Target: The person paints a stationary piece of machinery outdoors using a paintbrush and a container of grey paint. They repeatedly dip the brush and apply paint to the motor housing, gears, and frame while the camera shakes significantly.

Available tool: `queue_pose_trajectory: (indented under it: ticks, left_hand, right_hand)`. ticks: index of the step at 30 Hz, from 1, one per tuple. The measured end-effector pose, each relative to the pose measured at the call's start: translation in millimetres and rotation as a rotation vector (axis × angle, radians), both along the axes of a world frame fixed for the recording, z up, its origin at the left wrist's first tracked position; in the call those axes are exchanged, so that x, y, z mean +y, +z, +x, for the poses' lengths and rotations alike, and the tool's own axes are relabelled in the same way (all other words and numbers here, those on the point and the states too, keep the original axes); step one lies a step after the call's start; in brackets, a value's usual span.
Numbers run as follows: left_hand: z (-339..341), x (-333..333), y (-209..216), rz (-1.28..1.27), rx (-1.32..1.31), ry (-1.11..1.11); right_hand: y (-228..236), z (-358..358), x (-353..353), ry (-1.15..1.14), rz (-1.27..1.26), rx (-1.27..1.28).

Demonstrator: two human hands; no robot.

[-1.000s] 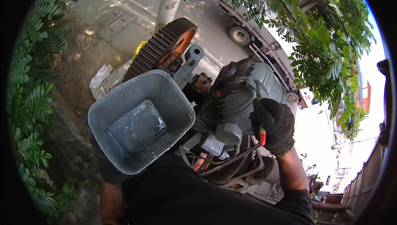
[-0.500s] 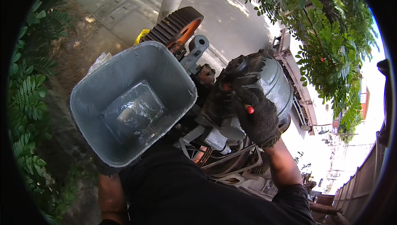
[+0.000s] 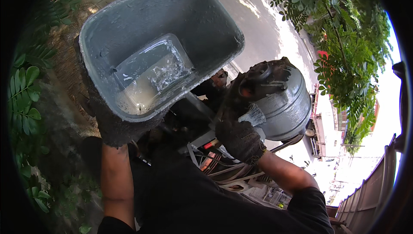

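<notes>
My left hand [image 3: 118, 126], in a dark glove, grips a grey rectangular tub [image 3: 142, 14] from its near left side. The tub is tilted toward me, and a little wet, shiny paint [image 3: 165, 68] lies on its bottom. My right hand [image 3: 241, 141], also gloved, is closed on a paintbrush [image 3: 253, 114]. Its grey-coated bristles point up and right, and its red handle end sticks out left of the glove. Just beyond the brush stands a rounded machine housing [image 3: 286, 105], partly glossy grey and partly dark and grimy. Most left fingers are hidden under the tub.
Metal frame bars [image 3: 202, 141] and machine parts lie below my right hand. Leafy branches [image 3: 335, 32] hang at the upper right, with more foliage [image 3: 26, 92] along the left. A paved road [image 3: 254, 19] runs behind. A corrugated fence [image 3: 370, 186] stands at the lower right.
The tub has moved up and right, now covering the toothed orange wheel seen before. My right hand has come down and left from the housing, turning the brush so its bristles show.
</notes>
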State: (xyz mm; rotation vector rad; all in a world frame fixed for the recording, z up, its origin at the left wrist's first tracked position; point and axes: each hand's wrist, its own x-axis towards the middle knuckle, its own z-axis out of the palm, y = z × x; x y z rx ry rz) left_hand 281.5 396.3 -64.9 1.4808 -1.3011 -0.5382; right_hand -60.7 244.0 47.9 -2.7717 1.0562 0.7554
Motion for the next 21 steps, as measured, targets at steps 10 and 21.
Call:
queue_pose_trajectory:
  ticks: [10, 21]
  left_hand:
    - [1.6, -12.6, -33.5, 0.023, 0.064, -0.032]
    - [9.2, -23.5, -44.0, 0.03, 0.064, -0.033]
  right_hand:
    - [11.9, 13.0, -7.5, -0.205, -0.223, -0.174]
    - [104.8, 20.8, -0.7, -0.258, -0.419, -0.019]
